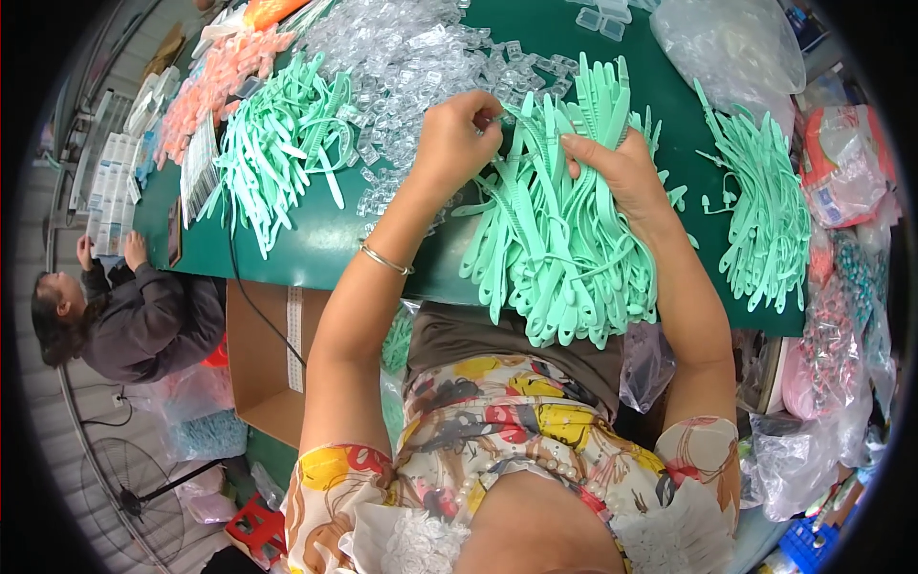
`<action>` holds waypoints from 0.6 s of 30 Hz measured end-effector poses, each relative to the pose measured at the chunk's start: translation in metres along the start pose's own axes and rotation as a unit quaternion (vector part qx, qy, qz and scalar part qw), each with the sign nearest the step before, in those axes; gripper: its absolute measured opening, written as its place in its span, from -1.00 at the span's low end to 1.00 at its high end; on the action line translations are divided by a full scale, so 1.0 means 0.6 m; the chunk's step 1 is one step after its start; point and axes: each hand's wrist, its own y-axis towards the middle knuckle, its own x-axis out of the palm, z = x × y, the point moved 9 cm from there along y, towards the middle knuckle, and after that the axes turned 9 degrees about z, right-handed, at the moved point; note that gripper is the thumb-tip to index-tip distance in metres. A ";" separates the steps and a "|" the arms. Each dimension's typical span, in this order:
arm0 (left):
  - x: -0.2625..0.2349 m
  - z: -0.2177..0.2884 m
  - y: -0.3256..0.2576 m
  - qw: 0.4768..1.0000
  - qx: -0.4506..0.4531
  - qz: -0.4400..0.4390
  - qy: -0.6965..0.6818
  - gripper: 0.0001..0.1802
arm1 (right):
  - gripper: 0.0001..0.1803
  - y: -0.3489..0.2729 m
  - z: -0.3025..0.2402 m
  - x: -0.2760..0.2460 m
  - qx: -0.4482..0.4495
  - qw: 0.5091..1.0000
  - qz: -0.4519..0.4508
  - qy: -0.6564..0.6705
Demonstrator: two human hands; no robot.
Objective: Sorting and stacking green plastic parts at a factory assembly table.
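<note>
A thick bundle of mint-green toothed plastic straps point(550, 249) lies fanned over the near edge of the table, some ends hanging past it. My right hand point(622, 177) is wrapped round the bundle's upper right part, thumb across the straps, their far tips sticking up beyond it. At the bundle's upper left, my left hand point(461, 139) is closed in a pinch close to the end of one strap. Its fingertips face away, so what they hold is hidden.
Small clear plastic pieces point(411, 57) are heaped beyond my left hand. More green straps lie at left point(277, 143) and right point(765, 210) on the green table point(316, 230). A cardboard box point(258, 354) stands below; a co-worker point(143, 316) sits at the left.
</note>
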 end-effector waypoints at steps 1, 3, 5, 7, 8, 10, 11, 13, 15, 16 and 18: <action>-0.002 0.007 -0.001 1.000 -0.011 0.003 -0.020 -0.84 | -0.83 -0.002 -0.001 0.002 0.006 1.000 -0.003 -0.002; -0.003 0.034 -0.006 0.998 0.009 0.025 -0.056 -0.82 | -0.79 -0.003 -0.002 0.003 0.013 1.000 -0.006 -0.003; -0.006 0.061 -0.009 0.994 0.028 0.047 -0.092 -0.80 | -0.76 -0.003 0.000 0.005 0.021 1.000 -0.015 -0.008; -0.011 0.097 -0.011 0.989 0.089 0.074 -0.089 -0.73 | -0.77 -0.005 -0.003 0.009 0.025 1.000 -0.008 -0.003; -0.009 0.101 -0.011 0.989 0.090 0.073 -0.091 -0.73 | -0.78 -0.006 -0.003 0.008 0.029 1.000 -0.003 0.002; -0.008 0.120 -0.014 0.985 0.138 0.075 -0.066 -0.72 | -0.77 -0.006 -0.005 0.009 0.026 1.000 -0.008 0.005; -0.006 0.122 -0.014 0.985 0.138 0.074 -0.067 -0.72 | -0.77 -0.006 -0.006 0.008 0.030 1.000 -0.008 0.002; -0.009 0.135 -0.018 0.979 0.174 0.094 -0.052 -0.71 | -0.76 -0.005 -0.004 0.007 0.033 0.999 -0.007 0.001; -0.009 0.140 -0.018 0.977 0.186 0.097 -0.043 -0.69 | -0.79 -0.004 0.002 0.004 0.051 0.999 -0.010 0.005; -0.010 0.144 -0.020 0.975 0.197 0.101 -0.034 -0.68 | -0.79 -0.004 0.002 0.003 0.051 0.999 -0.009 0.006; -0.010 0.150 -0.024 0.970 0.216 0.106 -0.014 -0.66 | -0.80 -0.004 0.004 0.001 0.053 0.999 -0.004 0.009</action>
